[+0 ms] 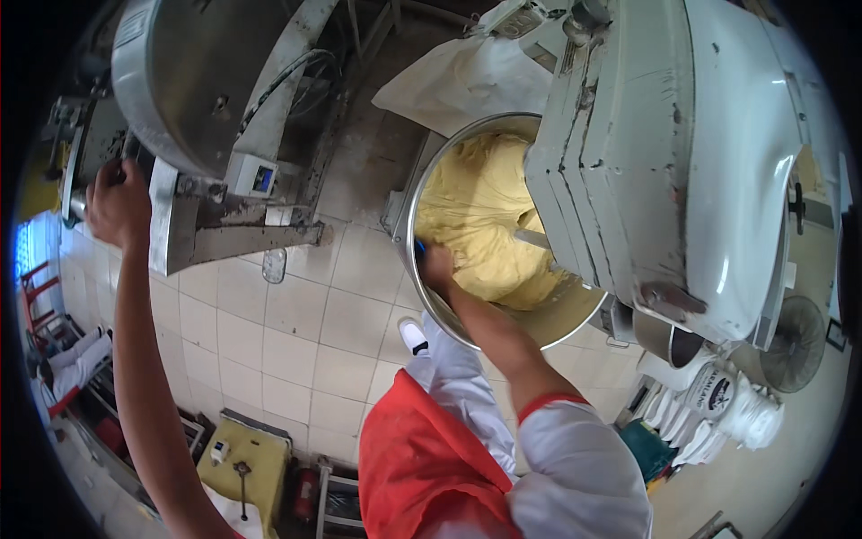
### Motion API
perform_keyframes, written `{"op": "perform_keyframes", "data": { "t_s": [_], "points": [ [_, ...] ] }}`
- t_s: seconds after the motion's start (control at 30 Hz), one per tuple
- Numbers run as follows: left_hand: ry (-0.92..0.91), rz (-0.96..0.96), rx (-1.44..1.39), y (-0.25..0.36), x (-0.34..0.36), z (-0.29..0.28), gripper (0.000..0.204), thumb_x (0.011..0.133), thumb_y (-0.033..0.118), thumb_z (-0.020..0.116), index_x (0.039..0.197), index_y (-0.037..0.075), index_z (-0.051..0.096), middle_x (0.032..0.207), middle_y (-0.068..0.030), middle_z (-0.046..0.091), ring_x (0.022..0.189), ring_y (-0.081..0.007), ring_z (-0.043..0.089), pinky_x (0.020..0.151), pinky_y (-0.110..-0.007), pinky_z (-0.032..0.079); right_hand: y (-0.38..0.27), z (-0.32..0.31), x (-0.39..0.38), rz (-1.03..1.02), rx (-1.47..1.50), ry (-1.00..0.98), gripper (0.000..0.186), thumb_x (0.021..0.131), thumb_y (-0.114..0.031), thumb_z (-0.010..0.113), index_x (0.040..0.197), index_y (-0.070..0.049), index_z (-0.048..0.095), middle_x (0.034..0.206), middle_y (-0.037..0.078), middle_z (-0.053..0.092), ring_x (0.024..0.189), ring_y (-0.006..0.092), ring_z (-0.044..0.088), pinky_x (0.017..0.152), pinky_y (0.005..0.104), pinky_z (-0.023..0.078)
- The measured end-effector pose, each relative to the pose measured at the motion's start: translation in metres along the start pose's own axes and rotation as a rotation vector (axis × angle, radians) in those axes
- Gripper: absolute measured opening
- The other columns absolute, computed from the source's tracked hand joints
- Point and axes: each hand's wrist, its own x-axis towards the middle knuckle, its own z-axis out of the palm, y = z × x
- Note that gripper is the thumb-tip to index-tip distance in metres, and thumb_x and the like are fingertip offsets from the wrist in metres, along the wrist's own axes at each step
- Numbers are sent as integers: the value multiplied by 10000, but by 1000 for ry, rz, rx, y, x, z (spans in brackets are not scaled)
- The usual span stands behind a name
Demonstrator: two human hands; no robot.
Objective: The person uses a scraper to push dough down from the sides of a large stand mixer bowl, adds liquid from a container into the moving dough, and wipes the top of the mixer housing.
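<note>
A large steel mixing bowl (415,193) holds a mass of pale yellow dough (485,202). My right hand (437,267) reaches inside its near left wall, fingers closed around a small blue thing (419,244), mostly hidden; its kind does not show. The hand is beside the dough; whether it touches cannot be told. A metal mixer arm (532,237) is sunk into the dough under the grey mixer head (620,153). Far to the left, my left hand (118,208) is raised, its fingers curled at a metal part of another machine; what they grip is unclear.
At the upper left stands a steel machine (197,81) with a small control box (251,175). White sheeting (467,85) hangs behind the bowl. White sacks (718,404) and a fan (794,343) are at the right. A yellow-topped stand (238,458) and a red extinguisher (306,494) are low left.
</note>
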Motion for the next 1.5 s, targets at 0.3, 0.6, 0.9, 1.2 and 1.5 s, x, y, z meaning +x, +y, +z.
{"op": "perform_keyframes", "data": {
  "t_s": [0.3, 0.6, 0.9, 1.2, 1.5],
  "points": [
    [-54, 56, 77, -20, -7, -10, 384, 821, 433, 490, 1000, 165, 700, 1016, -91, 660, 1028, -254, 572, 943, -366, 382, -3, -93, -29, 29, 354, -252, 272, 716, -198, 696, 870, 21, 648, 844, 255, 644, 806, 385, 634, 743, 438, 485],
    [59, 7, 27, -24, -20, -6, 308, 797, 421, 548, 973, 223, 705, 985, -69, 650, 971, -275, 585, 883, -376, 430, -7, -86, -102, 90, 240, -321, 297, 738, -174, 666, 998, -30, 658, 880, 249, 632, 856, 366, 618, 768, 448, 474],
    [-10, 81, 31, -16, -4, -3, 332, 795, 433, 545, 968, 201, 707, 1011, -96, 643, 1005, -321, 562, 889, -398, 431, -31, -32, 85, 324, 281, 52, 252, 788, -259, 594, 784, -19, 671, 762, 240, 645, 788, 376, 647, 717, 471, 496],
    [34, 9, 47, -23, -16, -15, 349, 794, 413, 552, 1032, 205, 700, 1016, -66, 649, 1013, -282, 566, 927, -379, 411, 2, -168, -129, -32, 225, -529, 265, 766, -194, 653, 934, 12, 652, 869, 267, 629, 859, 389, 620, 757, 443, 471],
    [-25, 77, 53, 3, -5, -23, 306, 783, 393, 546, 934, 184, 709, 988, -90, 646, 984, -317, 567, 891, -382, 443, -47, -51, 87, 402, 230, 221, 197, 736, -169, 641, 788, 21, 639, 811, 263, 640, 776, 409, 638, 698, 473, 511]
  ]
}}
